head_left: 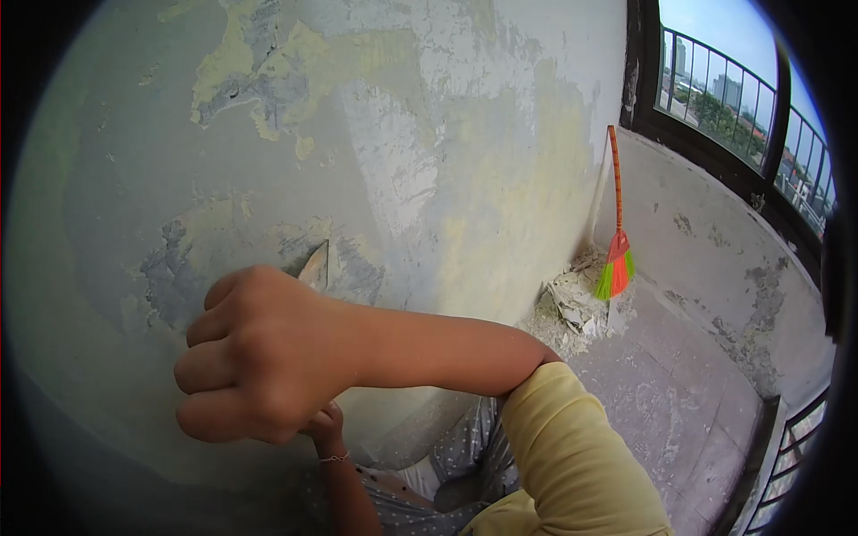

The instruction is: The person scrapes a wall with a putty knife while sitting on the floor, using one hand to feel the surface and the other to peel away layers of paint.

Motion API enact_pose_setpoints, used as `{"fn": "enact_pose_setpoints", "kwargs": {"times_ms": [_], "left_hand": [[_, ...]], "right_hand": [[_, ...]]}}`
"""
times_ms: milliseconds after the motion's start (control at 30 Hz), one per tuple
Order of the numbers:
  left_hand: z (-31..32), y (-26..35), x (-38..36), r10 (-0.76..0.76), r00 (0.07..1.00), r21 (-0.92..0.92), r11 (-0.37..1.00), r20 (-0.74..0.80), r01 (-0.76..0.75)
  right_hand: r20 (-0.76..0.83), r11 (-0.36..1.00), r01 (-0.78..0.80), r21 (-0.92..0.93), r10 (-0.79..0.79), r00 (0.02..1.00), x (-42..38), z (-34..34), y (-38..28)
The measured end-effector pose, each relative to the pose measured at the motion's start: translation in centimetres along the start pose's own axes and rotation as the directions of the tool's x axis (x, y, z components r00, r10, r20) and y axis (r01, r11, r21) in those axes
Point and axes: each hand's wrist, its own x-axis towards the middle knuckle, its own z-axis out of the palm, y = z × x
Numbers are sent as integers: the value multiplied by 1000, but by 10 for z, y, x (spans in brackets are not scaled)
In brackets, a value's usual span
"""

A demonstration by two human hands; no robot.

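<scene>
My right hand (259, 353) is closed in a fist in front of the peeling wall, its forearm crossing from the right out of a yellow sleeve. Past its knuckles shows the pointed metal blade of a scraper (315, 267), close against a rough grey patch of the wall (384, 179). The fist hides the scraper's handle. Just below and behind it is my left hand (325, 423), with a thin bracelet at the wrist. Its visible fingers look curled, but the right hand covers most of it, and what it grips is hidden.
A broom (617, 219) with an orange handle and orange-green bristles leans in the corner. Beside it lies a heap of peeled paint flakes (576, 304). White dust marks the tiled floor (661, 393). A low wall (715, 232) under a dark-framed window (706, 134) borders the right.
</scene>
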Motion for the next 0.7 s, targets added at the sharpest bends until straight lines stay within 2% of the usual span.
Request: {"fn": "enact_pose_setpoints", "kwargs": {"times_ms": [100,133,200,267,300,333,367,433,467,500,533,567,600,633,700], "left_hand": [[11,-5,-17,-25,999,-22,999,40,26],[16,-1,-18,-202,979,-218,957,-32,190],[29,5,-17,-545,835,-594,695,-69,404],[27,5,-20,-802,595,-852,272,57,448],[19,-1,-21,-802,594,-847,275,59,455],[9,-9,-16,-457,879,-504,796,-134,336],[8,-11,-10,11,995,-19,1000,-95,-12],[4,-5,-4,15,992,-1,1000,-121,-16],[0,3,1,-60,997,13,998,55,59],[-1,8,5,-135,963,43,991,232,129],[0,7,4,-133,962,46,991,237,126],[0,5,2,-93,990,41,995,108,89],[-1,2,0,-51,998,38,998,-27,52],[-3,2,1,-50,998,39,998,-29,51],[-2,3,5,-36,999,45,998,-22,37]], "right_hand": [[42,1000,5,-6,-5,999,0,2,7],[39,1000,12,-18,-11,999,3,2,6],[-3,998,59,10,-59,998,14,3,-15],[-59,995,88,42,-85,995,6,4,-8],[36,999,-18,-48,20,999,-14,3,20],[127,984,-106,-146,124,984,-17,0,33],[135,985,-92,-145,112,985,-20,3,32],[129,994,16,-111,-1,992,-10,6,10],[133,994,20,-112,-5,991,-3,4,-2],[73,998,57,-35,-55,996,8,0,-15],[3,995,94,39,-94,996,13,-1,-22],[-6,996,85,37,-85,996,8,-2,-14],[78,999,45,16,-46,996,1,-5,3],[167,1000,13,-6,-12,986,-1,-5,13],[150,999,45,-18,-42,988,1,1,10]]}}
